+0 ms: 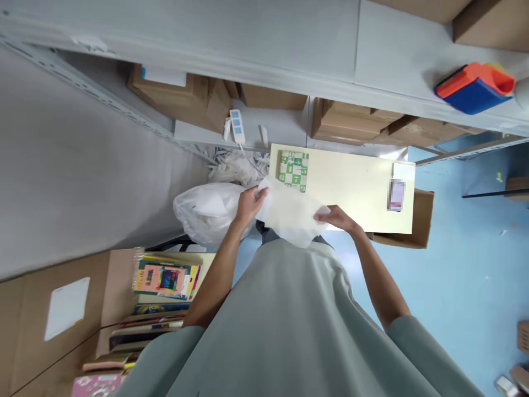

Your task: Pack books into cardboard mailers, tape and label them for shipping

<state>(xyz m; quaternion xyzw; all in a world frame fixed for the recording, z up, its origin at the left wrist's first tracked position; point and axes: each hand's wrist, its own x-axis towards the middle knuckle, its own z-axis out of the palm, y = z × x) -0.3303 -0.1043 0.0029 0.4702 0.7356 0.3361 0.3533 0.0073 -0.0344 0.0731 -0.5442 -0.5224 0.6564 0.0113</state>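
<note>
From a distance, I look down over a grey-green shirt [297,314] at two bare hands holding a thin, whitish sheet [291,215] between them. The left hand [250,204] has its grip pinched, thumb and fingers together, on the sheet's upper left part; the right hand [336,216] is clamped the same way on its right edge. The sheet hangs before the person's waist, across the near left part of a pale yellow counter [351,190]; I can't tell whether it touches the surface, or whether it's a flat film or a bag.

I judge it very light, limp, perhaps slippery and easily torn, best held by opposite edges (just as here), with gentle tension.

Behind it on the counter lies a green-and-white numbered square [294,168]. A bulging white plastic bag [206,212] sits left of the left hand.
</note>
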